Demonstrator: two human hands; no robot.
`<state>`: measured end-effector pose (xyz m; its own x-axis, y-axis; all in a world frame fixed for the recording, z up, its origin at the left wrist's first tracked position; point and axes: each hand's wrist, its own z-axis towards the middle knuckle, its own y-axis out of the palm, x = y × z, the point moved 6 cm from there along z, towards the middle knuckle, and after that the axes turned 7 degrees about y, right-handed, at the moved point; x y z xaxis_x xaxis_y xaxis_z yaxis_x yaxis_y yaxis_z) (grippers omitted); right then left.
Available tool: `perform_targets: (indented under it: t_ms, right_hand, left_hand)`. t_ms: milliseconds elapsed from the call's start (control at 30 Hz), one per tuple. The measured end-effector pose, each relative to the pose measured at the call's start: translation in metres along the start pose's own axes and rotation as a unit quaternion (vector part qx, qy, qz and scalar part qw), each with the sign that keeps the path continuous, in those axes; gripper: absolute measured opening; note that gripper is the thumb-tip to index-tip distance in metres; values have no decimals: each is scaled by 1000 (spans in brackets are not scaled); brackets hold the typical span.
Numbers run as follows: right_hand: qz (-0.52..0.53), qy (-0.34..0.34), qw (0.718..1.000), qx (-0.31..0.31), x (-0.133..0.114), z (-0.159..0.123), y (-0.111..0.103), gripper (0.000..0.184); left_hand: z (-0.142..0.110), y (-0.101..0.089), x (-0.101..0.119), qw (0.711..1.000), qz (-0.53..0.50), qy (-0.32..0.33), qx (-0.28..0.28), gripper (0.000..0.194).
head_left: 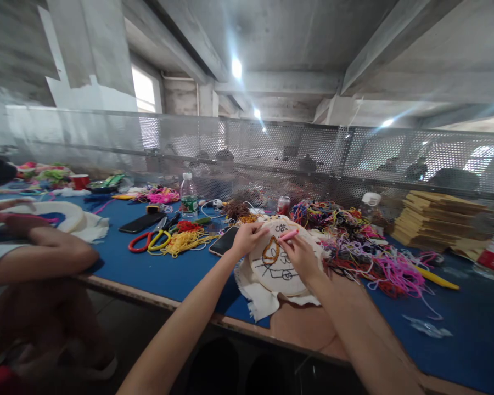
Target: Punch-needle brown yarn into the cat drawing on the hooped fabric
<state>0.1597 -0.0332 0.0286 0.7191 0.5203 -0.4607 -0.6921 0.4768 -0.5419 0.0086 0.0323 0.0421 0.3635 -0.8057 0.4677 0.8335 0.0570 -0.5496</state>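
A round embroidery hoop (288, 289) with white cloth stretched in it leans towards me at the table's front edge. Black line drawing marks the cloth, and one rounded shape is stitched in brown-orange thread (270, 252). My left hand (247, 239) is closed on the hoop's upper left rim, fingers over the cloth. In my right hand (301, 257) is a pink pen-like punch needle (288, 236), pinched between thumb and fingers. Its tip points at the cloth beside the stitched shape; whether it pierces the cloth is too small to tell. Frayed cloth edges (257, 299) hang below the hoop.
Left lie a phone (140, 222), red-and-yellow-handled scissors (148, 242) and yellow yarn (181, 244); a bottle (188, 197) stands behind. Tangled yarn (399, 271) and brown envelopes (432, 219) are right. A mesh divider (280, 145) runs behind. Another person's arm (53, 255) is far left.
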Motion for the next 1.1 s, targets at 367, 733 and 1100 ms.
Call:
perform_targets:
  t_ms: [367,733,1100]
  right_hand:
    - [-24,56,998,-10,0,2,-1,27]
    - [-24,69,997,0,5,1,-2,28]
    - [11,77,997,10,7,1,-5,28]
  left_hand:
    - [0,4,-9,999,-2,-31,-13,41]
    - [-1,4,-9,999,2,-42,-21,40]
    - [-2,3,-6,999,-5,-47,-8,39]
